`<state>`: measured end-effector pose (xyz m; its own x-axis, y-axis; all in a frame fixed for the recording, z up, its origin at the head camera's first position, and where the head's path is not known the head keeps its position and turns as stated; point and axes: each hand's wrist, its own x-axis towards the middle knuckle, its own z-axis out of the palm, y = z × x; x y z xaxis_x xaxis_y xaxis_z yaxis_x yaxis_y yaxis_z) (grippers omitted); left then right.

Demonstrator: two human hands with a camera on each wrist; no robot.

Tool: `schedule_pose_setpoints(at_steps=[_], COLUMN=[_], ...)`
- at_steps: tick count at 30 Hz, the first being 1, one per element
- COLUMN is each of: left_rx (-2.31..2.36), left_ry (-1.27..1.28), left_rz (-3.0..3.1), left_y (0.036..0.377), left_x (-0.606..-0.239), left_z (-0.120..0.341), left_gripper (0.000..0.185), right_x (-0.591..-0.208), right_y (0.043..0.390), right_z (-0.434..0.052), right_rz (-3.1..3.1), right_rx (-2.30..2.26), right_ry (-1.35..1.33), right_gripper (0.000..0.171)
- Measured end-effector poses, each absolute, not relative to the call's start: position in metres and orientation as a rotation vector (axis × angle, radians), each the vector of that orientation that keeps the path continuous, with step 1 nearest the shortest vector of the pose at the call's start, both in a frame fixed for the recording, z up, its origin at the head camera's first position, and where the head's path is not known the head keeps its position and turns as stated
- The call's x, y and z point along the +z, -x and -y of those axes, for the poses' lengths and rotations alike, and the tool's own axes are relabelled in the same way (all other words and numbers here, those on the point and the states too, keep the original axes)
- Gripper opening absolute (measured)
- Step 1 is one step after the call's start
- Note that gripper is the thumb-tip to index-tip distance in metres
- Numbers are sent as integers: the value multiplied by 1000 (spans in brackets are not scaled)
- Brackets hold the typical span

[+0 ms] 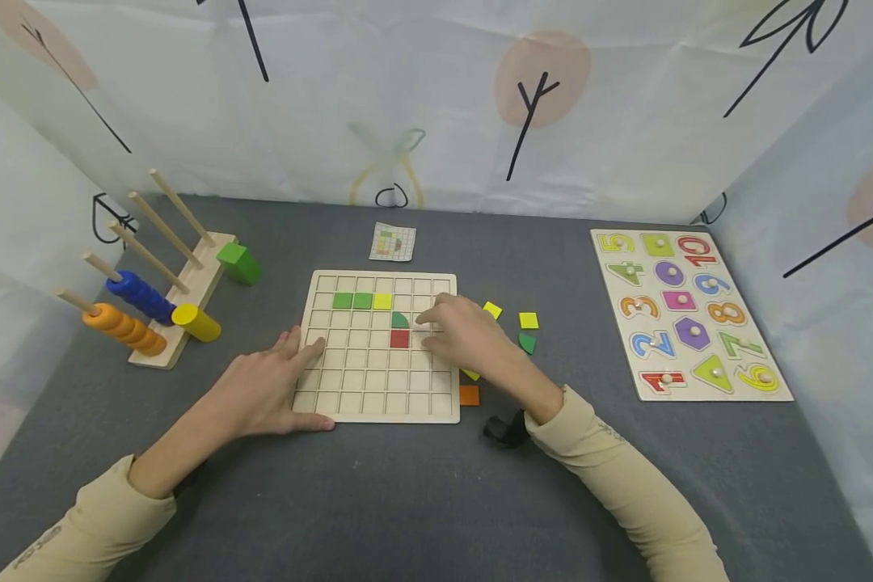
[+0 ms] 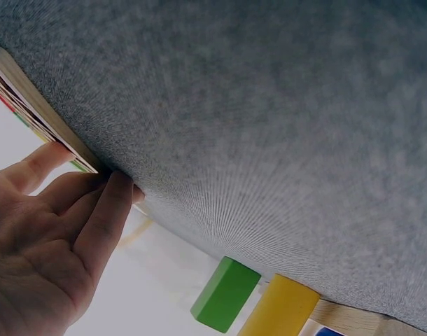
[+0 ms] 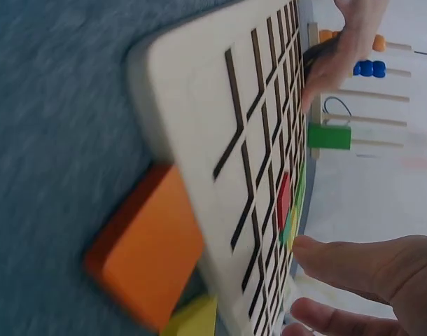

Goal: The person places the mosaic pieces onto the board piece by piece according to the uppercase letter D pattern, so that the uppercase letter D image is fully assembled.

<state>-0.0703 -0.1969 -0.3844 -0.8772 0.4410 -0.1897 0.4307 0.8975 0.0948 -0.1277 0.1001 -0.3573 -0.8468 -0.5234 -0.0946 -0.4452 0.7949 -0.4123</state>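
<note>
A square wooden grid board point(image 1: 378, 408) lies on the dark table. On it sit two green squares point(image 1: 343, 301), a yellow square point(image 1: 382, 301), a green rounded-corner piece point(image 1: 400, 321) and a red square point(image 1: 399, 339). My left hand point(image 1: 265, 392) rests at the board's left side, index finger on its surface and thumb along the front edge. Other fingers point(image 2: 105, 217) touch its side in the left wrist view. Over the board's right part is my right hand point(image 1: 473, 331), thumb and index finger apart beside the green rounded-corner piece, with nothing showing between them.
Loose yellow point(image 1: 528, 321), green point(image 1: 527, 343) and orange point(image 1: 469, 395) pieces lie right of the board. A pattern card point(image 1: 392, 242) is behind it. A peg stand point(image 1: 182, 323) with beads, a green block point(image 1: 238, 263) and a yellow cylinder point(image 1: 196, 322) stand left; a number puzzle point(image 1: 651, 380) lies right.
</note>
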Motion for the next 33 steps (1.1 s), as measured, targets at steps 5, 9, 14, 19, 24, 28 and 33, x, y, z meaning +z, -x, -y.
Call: schedule_pose_setpoints(at_steps=[5,9,14,19,24,28,33], left_rx=[60,59,68,71,68,75,75], left_ry=[-663,-664,-666,-671,-672,-675,-673], left_rz=[-2853,-2859,-2865,-2863,-2864,-2866,-2864], left_y=[70,70,69,69,69,69,69], left_x=[-384,-384,-383,-383,-382,-382,-383], left_z=[196,195,196,196,195,196,196], left_gripper=[116,116,115,115,115,114,114], right_x=[-353,-353,-355,-359,-361,-363,-365], right_y=[126,122,118,116,113,112,111], right_z=[-127,-148,-171,-189,-200,-204,-209], right_rz=[-2799,-2815,-2844,-2863,-2862,-2859,-2877], right_rx=[-566,-563,-513,-486,-492,-509,-504], right_ry=[732,711,611,530,490,447,394], right_gripper=[30,32,36,33,29,28,27])
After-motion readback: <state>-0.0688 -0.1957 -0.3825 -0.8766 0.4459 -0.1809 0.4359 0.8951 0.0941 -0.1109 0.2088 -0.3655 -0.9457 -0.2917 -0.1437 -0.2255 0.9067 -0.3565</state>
